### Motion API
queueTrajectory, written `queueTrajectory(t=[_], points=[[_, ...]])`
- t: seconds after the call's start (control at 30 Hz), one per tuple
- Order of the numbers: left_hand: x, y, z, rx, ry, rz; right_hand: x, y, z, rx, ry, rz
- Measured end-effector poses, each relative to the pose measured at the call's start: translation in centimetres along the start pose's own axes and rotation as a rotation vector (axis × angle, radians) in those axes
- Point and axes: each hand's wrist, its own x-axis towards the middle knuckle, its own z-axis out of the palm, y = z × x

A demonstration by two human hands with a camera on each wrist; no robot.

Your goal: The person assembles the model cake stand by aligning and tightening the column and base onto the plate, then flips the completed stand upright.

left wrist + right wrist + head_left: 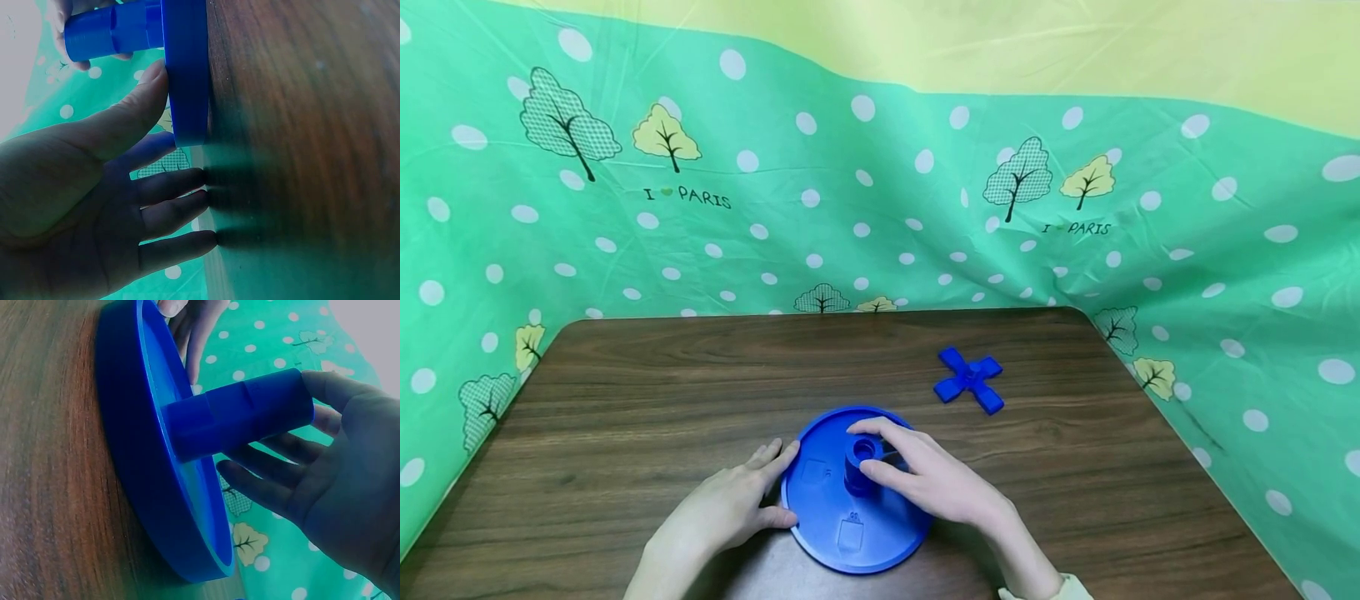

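A round blue base [820, 525] with a raised rim lies flat on the table. From its middle rises a short, hollow blue post [857, 479], seen side-on in the right wrist view. My right hand [936, 479] holds the post near its top, thumb on the near side and fingers around the far side. At the base's left edge, my left hand [733, 500] touches the rim with thumb and index finger. Its other fingers [178, 212] stretch out straight with their tips at the tabletop in the left wrist view.
A blue cross-shaped piece [971, 381] with a small raised centre lies farther back, right of the base. The brown wood-grain table [700, 367] ends at a green dotted cloth [820, 250] that hangs behind and along both sides.
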Motion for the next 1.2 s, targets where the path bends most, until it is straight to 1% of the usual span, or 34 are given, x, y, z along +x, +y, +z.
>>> queueTrajectory(t=[0.13, 0.23, 0.43, 0.57, 0.7, 0.87, 1.03, 1.2], points=[[0.03, 0.05, -0.05, -0.003, -0.002, 0.004, 0.11, 0.07, 0.19, -0.005, 0.044, 0.006], [0.06, 0.08, -0.08, -0.007, -0.002, 0.004, 0.14, 0.07, 0.3, -0.012, 0.058, 0.018], [0.07, 0.1, -0.03, -0.002, -0.006, -0.003, -0.11, -0.06, 0.17, -0.002, 0.022, 0.029], [0.06, 0.1, 0.03, -0.002, -0.012, -0.012, -0.23, -0.12, -0.06, -0.003, -0.006, 0.012], [0.12, 0.08, 0.03, 0.002, -0.007, -0.006, -0.16, -0.07, -0.16, -0.009, -0.018, -0.005], [0.12, 0.04, 0.05, 0.002, -0.011, -0.012, -0.15, -0.01, -0.11, -0.016, -0.005, 0.012], [0.08, 0.1, 0.04, 0.002, -0.016, -0.021, -0.11, 0.04, -0.02, -0.012, 0.013, 0.013], [0.09, 0.08, 0.07, 0.003, -0.017, -0.024, -0.05, 0.07, 0.0, -0.008, 0.011, 0.013]])
